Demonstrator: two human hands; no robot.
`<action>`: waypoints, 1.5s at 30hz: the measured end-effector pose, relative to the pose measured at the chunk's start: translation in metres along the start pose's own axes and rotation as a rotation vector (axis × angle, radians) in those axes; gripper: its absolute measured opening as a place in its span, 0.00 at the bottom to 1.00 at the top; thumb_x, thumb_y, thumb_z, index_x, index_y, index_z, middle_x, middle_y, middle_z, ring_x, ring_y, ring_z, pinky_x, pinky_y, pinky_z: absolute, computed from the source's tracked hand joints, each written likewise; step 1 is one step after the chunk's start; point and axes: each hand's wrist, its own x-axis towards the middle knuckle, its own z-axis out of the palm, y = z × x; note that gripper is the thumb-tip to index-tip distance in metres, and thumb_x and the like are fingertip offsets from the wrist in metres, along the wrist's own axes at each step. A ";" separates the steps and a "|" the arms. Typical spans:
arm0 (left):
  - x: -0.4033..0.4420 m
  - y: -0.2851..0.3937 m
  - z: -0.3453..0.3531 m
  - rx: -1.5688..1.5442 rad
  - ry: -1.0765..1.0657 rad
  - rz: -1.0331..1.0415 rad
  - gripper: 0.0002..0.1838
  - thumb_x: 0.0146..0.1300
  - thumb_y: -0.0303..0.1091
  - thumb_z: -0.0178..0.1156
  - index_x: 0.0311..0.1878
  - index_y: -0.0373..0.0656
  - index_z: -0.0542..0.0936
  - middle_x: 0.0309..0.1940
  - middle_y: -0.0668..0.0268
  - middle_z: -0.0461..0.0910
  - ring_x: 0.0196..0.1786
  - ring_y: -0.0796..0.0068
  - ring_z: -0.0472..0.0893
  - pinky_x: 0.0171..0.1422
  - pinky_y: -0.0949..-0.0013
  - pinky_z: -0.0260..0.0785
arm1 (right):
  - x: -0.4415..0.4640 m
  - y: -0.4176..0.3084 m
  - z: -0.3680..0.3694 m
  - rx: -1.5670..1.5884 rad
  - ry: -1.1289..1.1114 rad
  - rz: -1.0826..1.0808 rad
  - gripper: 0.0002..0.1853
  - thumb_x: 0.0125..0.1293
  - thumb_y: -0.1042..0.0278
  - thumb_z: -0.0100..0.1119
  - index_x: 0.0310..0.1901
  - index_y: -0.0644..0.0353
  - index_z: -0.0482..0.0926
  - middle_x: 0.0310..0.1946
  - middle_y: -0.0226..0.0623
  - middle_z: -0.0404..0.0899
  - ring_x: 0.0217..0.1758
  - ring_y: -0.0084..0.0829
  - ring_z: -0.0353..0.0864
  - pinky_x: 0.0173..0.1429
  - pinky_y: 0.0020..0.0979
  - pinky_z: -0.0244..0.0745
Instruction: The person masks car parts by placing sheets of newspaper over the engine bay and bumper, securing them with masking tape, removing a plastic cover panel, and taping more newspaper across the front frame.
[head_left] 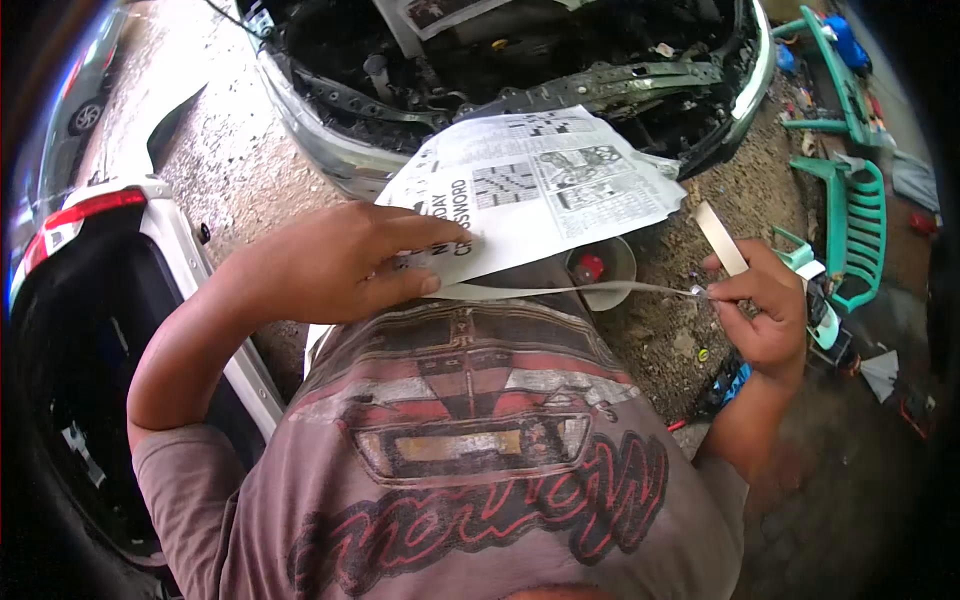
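My left hand (365, 255) holds the near left edge of a printed newspaper sheet (560, 200), its fingers lying over the paper and its thumb at the edge. A crossword and pictures show on the sheet. From that edge a pale strip of masking tape (530, 292) stretches right, close to my shirt front. My right hand (765, 305) is closed on the tape roll (721, 240), which sticks up above the fingers. The strip's right end meets my right fingertips.
A car front with an exposed engine bay (600, 90) lies ahead. Below the newspaper is a round container (612, 270) with a red item inside. A white car panel with a red tail light (95, 210) stands left. A green plastic chair (855, 230) lies right, on gravelly ground.
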 end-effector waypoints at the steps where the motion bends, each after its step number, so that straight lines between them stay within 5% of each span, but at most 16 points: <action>1: -0.002 0.002 0.001 -0.057 -0.011 -0.055 0.26 0.75 0.40 0.62 0.73 0.41 0.78 0.61 0.44 0.84 0.58 0.47 0.88 0.62 0.51 0.80 | -0.002 0.002 0.002 0.010 -0.004 -0.014 0.13 0.52 0.85 0.69 0.41 0.61 0.86 0.48 0.48 0.87 0.45 0.39 0.90 0.46 0.33 0.83; 3: -0.010 0.003 0.005 -0.114 -0.013 -0.126 0.27 0.74 0.39 0.61 0.73 0.39 0.77 0.64 0.44 0.82 0.60 0.47 0.87 0.62 0.51 0.80 | -0.009 0.007 0.005 -0.003 -0.009 0.107 0.14 0.54 0.86 0.69 0.42 0.61 0.86 0.49 0.49 0.86 0.47 0.40 0.90 0.48 0.34 0.83; 7: -0.028 -0.013 0.028 -0.204 0.200 0.099 0.32 0.63 0.29 0.62 0.73 0.35 0.77 0.72 0.45 0.76 0.62 0.49 0.86 0.57 0.56 0.83 | -0.009 0.017 0.020 -0.024 0.057 0.140 0.13 0.58 0.86 0.68 0.44 0.61 0.85 0.51 0.48 0.86 0.49 0.39 0.89 0.52 0.34 0.83; 9: -0.039 -0.007 0.031 -0.389 0.217 -0.074 0.35 0.57 0.27 0.65 0.73 0.34 0.78 0.74 0.45 0.75 0.70 0.49 0.81 0.48 0.66 0.85 | -0.004 0.023 0.024 -0.054 0.113 0.057 0.12 0.61 0.86 0.67 0.44 0.61 0.85 0.51 0.48 0.86 0.50 0.37 0.88 0.52 0.33 0.83; 11: -0.042 -0.018 0.044 -0.377 0.280 -0.034 0.37 0.54 0.26 0.67 0.72 0.34 0.78 0.77 0.45 0.71 0.80 0.50 0.70 0.42 0.74 0.84 | 0.002 0.028 0.022 0.003 0.196 0.090 0.11 0.62 0.85 0.66 0.44 0.62 0.84 0.52 0.47 0.86 0.51 0.37 0.88 0.53 0.31 0.82; 15: -0.048 -0.023 0.058 -0.533 0.318 -0.033 0.38 0.55 0.28 0.66 0.74 0.35 0.77 0.80 0.44 0.68 0.86 0.54 0.61 0.40 0.74 0.80 | 0.025 0.039 0.022 -0.018 0.239 0.066 0.10 0.63 0.85 0.65 0.44 0.62 0.84 0.53 0.45 0.86 0.52 0.36 0.87 0.56 0.33 0.80; 21: -0.049 -0.023 0.052 -0.610 0.196 -0.057 0.46 0.52 0.31 0.64 0.80 0.37 0.71 0.83 0.36 0.60 0.82 0.55 0.68 0.38 0.73 0.78 | 0.072 0.068 0.039 0.100 0.191 0.048 0.10 0.65 0.85 0.63 0.44 0.62 0.86 0.53 0.40 0.87 0.50 0.28 0.85 0.54 0.28 0.79; 25: -0.049 -0.028 0.057 -0.492 0.207 0.012 0.51 0.45 0.29 0.58 0.82 0.37 0.69 0.79 0.32 0.65 0.85 0.42 0.63 0.79 0.52 0.67 | 0.083 0.075 0.045 0.164 0.199 -0.002 0.10 0.65 0.85 0.64 0.45 0.61 0.86 0.53 0.40 0.86 0.48 0.25 0.85 0.51 0.26 0.78; 27: -0.046 -0.026 0.055 -0.402 0.173 0.108 0.52 0.43 0.28 0.57 0.82 0.38 0.68 0.78 0.32 0.65 0.84 0.39 0.62 0.90 0.50 0.46 | 0.089 0.073 0.045 0.183 0.198 -0.021 0.11 0.64 0.86 0.64 0.45 0.61 0.86 0.53 0.40 0.86 0.47 0.25 0.85 0.50 0.26 0.78; 34: -0.046 -0.022 0.052 -0.394 0.143 0.083 0.50 0.45 0.27 0.58 0.81 0.47 0.71 0.78 0.33 0.65 0.79 0.35 0.70 0.84 0.53 0.62 | 0.095 0.073 0.045 0.201 0.230 -0.053 0.10 0.64 0.87 0.64 0.44 0.62 0.87 0.54 0.40 0.86 0.49 0.26 0.84 0.50 0.26 0.77; 45: -0.042 -0.025 0.047 -0.379 0.145 0.081 0.49 0.44 0.28 0.58 0.79 0.41 0.73 0.78 0.32 0.66 0.80 0.36 0.68 0.86 0.52 0.57 | 0.053 0.088 0.065 0.328 0.209 0.105 0.12 0.62 0.88 0.65 0.44 0.60 0.88 0.53 0.38 0.86 0.49 0.24 0.83 0.49 0.25 0.74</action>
